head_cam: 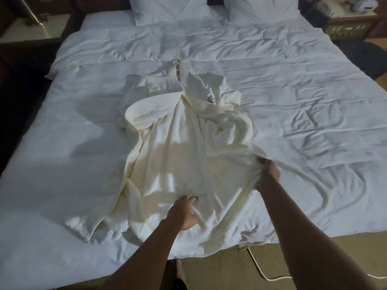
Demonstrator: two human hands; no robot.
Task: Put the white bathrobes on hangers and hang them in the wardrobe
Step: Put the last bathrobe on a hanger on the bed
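A white bathrobe (180, 147) lies spread on the bed (293, 114), collar toward the pillows, with a dark round logo on its chest. A hanger's hook (175, 62) pokes out above the collar; the rest of the hanger is hidden inside the robe. My left hand (185, 212) grips a bunch of the robe's lower fabric near the bed's foot. Further right, my right hand (267, 174) grips the robe's right front edge, fingers curled into the cloth. A sleeve cuff (80, 227) lies at the lower left.
Two white pillows (169, 9) lean at the head of the bed. Dark nightstands (31, 30) flank it, the right one (351, 19) cluttered. A white cable (263, 273) runs over the tan carpet by the bed's foot.
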